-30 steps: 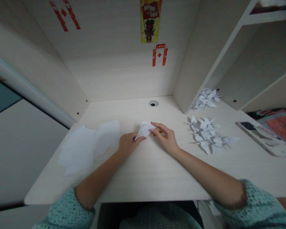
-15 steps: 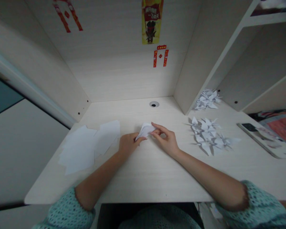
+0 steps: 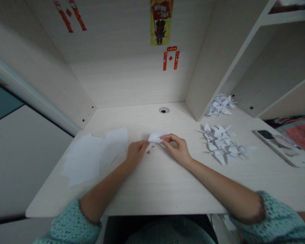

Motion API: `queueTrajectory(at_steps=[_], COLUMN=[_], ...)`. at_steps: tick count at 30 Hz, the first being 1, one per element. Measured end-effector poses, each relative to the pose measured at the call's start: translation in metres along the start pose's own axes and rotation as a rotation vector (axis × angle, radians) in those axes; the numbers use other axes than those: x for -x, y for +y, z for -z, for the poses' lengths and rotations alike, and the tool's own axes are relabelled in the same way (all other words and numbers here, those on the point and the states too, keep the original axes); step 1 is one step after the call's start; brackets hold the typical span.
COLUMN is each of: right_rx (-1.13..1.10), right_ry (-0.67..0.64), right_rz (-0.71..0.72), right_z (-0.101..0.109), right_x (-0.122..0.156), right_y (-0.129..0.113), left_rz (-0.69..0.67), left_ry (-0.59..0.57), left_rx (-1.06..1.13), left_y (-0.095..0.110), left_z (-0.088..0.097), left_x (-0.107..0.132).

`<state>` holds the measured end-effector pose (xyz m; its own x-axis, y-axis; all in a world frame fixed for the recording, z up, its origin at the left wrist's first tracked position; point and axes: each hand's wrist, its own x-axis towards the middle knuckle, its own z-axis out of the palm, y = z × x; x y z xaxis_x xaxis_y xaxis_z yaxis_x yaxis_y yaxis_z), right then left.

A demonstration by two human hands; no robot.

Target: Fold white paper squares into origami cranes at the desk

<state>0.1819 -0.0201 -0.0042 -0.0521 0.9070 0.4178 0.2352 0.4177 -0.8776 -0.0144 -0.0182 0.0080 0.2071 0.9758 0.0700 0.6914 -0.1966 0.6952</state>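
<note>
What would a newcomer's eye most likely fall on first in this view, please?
Probably the folded white paper at the middle of the desk, held between the left hand and the right hand. Next might come the crane-like origami figures clustered to the right of the hands. Above, the yellow-and-red poster stands out against the pale back panel.

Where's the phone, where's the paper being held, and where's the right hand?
Phone (image 3: 286, 149), head view: middle of its back.
Held paper (image 3: 155, 136), head view: its white upper part.
Right hand (image 3: 181, 148), head view: back of the hand.
</note>
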Motion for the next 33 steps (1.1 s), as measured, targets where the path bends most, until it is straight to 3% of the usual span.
queueTrajectory(at_steps=[4, 10, 16, 24, 29, 33], right_rx=[-0.059, -0.14, -0.162, -0.075, -0.05, -0.042], right_ry=[-0.022, 0.038, -0.026, -0.034, -0.067, -0.068], right_rz=[-0.047, -0.216, -0.2, -0.167, -0.14, -0.13], right_z=[0.001, -0.005, -0.007, -0.003, -0.003, -0.006], right_x=[0.0, -0.002, -0.001, -0.003, -0.001, 0.0], right_y=[0.0, 0.01, 0.015, 0.011, 0.01, 0.013], left_rz=[-0.001, -0.073, -0.173, -0.035, -0.065, -0.004], left_ry=[0.032, 0.028, 0.081, 0.109, 0.14, 0.174], left_rx=[0.042, -0.073, -0.161, 0.012, -0.016, -0.007], left_y=[0.0, 0.004, 0.003, 0.002, 0.003, 0.002], left_z=[0.002, 0.004, 0.0, 0.004, 0.006, 0.009], left_x=[0.0, 0.0, 0.004, -0.003, -0.003, -0.004])
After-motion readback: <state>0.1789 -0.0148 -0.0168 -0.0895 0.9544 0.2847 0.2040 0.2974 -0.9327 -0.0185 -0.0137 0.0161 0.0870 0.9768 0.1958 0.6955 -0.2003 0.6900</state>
